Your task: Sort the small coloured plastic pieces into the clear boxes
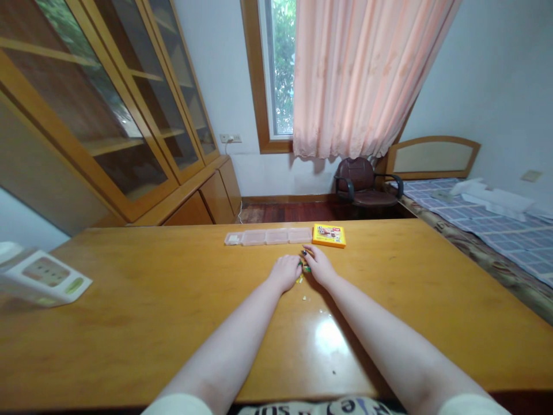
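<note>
Both of my hands meet near the middle of a wooden table (129, 300). My left hand (285, 272) is curled closed, its fingers pressed on small green and yellow pieces (303, 268). My right hand (317, 266) is pinched on the same small pieces, fingertips touching the left hand's. A few tiny yellow bits (306, 298) lie on the table just below the hands. Beyond the hands lies a clear plastic tray (268, 237) with several compartments, and a yellow box (329, 235) sits at its right end.
A white carton (41, 279) lies at the table's left edge. A glass-front wooden cabinet (108, 115) stands on the left. Behind the table are a dark office chair (363, 184), a window with a pink curtain (358, 75), and a bed (496, 230) on the right.
</note>
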